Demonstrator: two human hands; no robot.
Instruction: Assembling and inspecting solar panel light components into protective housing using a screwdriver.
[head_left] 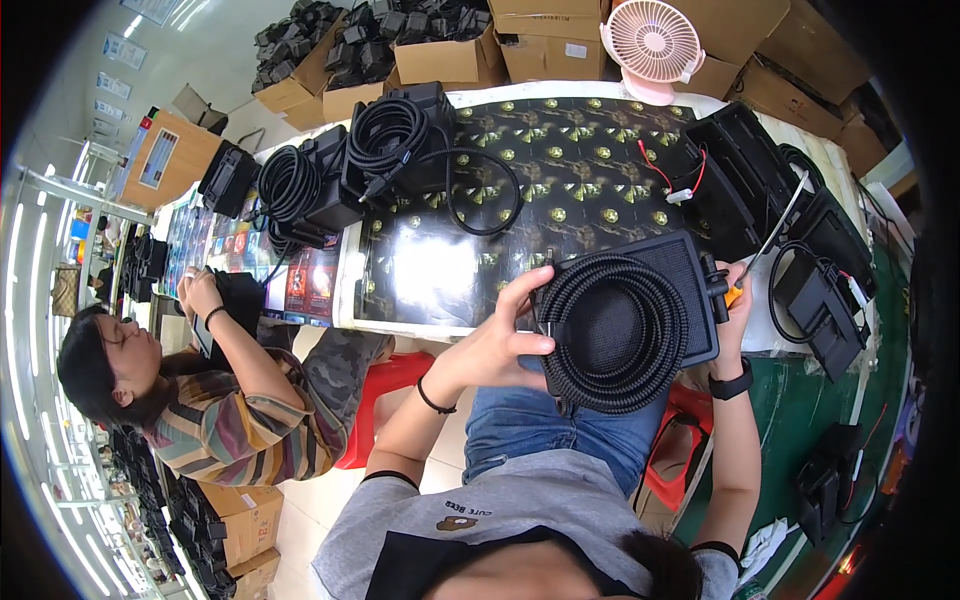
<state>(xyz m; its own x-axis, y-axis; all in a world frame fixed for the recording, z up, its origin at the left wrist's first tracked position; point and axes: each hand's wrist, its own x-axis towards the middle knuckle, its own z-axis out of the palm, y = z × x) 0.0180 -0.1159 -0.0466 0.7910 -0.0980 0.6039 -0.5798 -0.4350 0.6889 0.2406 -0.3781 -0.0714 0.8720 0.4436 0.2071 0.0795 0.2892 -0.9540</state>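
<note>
Above my lap I hold a black box (697, 270) with a thick coil of ribbed black cable (665, 370) on its face. My left hand (505, 335) grips the left side, thumb and forefinger at the coil's edge. On the other side my right hand (738, 305) is closed round the orange-yellow handle of a screwdriver (780, 232), its long metal shaft pointing up and away. The same hand is against the box's right edge, by a small black knob; some of its fingers are hidden.
Two more black boxes with coiled cables (390, 135) stand at the table's far left. Opened black housings (745, 160) with red wires lie at the right. A pink fan (652, 45) stands at the back. On my left a co-worker in a striped shirt (225, 410) handles a black box.
</note>
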